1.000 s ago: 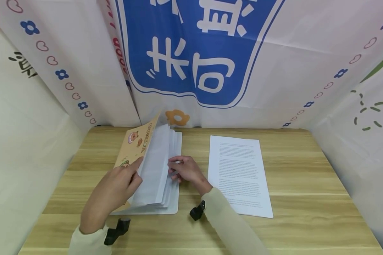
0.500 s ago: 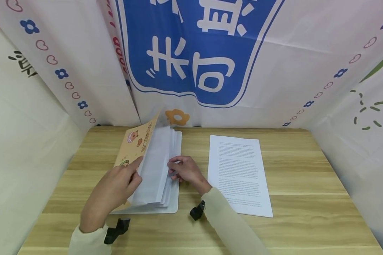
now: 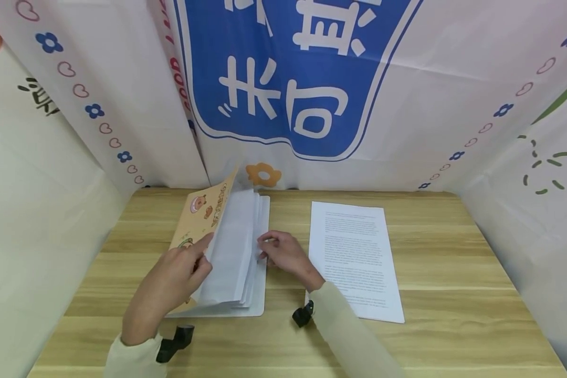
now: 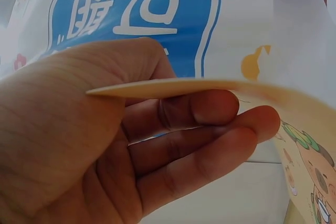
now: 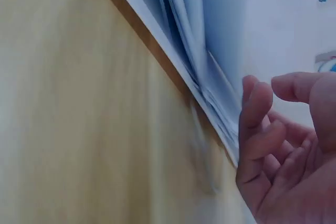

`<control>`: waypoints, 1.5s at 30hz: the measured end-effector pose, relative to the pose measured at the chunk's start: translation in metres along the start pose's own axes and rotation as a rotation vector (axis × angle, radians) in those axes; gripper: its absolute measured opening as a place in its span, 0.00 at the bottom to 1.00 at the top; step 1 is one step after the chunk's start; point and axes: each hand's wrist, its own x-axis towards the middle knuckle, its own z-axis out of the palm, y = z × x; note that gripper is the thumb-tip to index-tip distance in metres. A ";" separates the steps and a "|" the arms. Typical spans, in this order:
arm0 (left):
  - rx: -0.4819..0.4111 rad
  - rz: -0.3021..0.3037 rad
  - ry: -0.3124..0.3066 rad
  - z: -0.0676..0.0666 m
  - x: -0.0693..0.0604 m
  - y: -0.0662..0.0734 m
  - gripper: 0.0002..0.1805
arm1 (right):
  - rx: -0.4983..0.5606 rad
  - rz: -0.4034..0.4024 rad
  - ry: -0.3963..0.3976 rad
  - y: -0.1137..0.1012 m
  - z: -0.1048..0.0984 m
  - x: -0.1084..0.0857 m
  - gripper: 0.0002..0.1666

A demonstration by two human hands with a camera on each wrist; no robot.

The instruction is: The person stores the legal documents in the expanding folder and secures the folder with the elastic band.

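A display-book folder with a tan cartoon-printed cover (image 3: 196,210) and pale inner sleeves (image 3: 231,247) stands partly opened at the left of the table. My left hand (image 3: 170,278) grips the raised cover; in the left wrist view the cover edge (image 4: 178,86) runs between thumb and fingers. My right hand (image 3: 288,257) is at the right edge of the sleeves. The right wrist view shows its thumb and fingertips bent toward each other with a small gap and nothing held. Sleeve edges (image 5: 189,30) lie just beyond those fingers.
To the right, a sheet or stack of printed paper (image 3: 354,262) lies flat on the wooden table (image 3: 453,294). A printed cloth (image 3: 382,115) hangs behind the table, with pale cloth at both sides. Black wrist straps show on both sleeves.
My right hand has drawn slightly rightward, off the sleeve edge where its fingers were placed. The left hand and the raised cover stay nearly in place.
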 end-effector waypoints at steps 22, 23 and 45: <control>-0.034 -0.081 -0.013 0.002 0.000 0.000 0.27 | -0.702 0.059 0.272 0.027 -0.121 -0.076 0.29; -0.037 -0.089 -0.010 0.002 0.000 0.000 0.26 | -0.712 0.075 0.273 0.028 -0.124 -0.079 0.31; -0.022 -0.017 0.065 0.010 -0.005 -0.005 0.23 | -0.831 0.257 0.249 0.050 -0.183 -0.124 0.48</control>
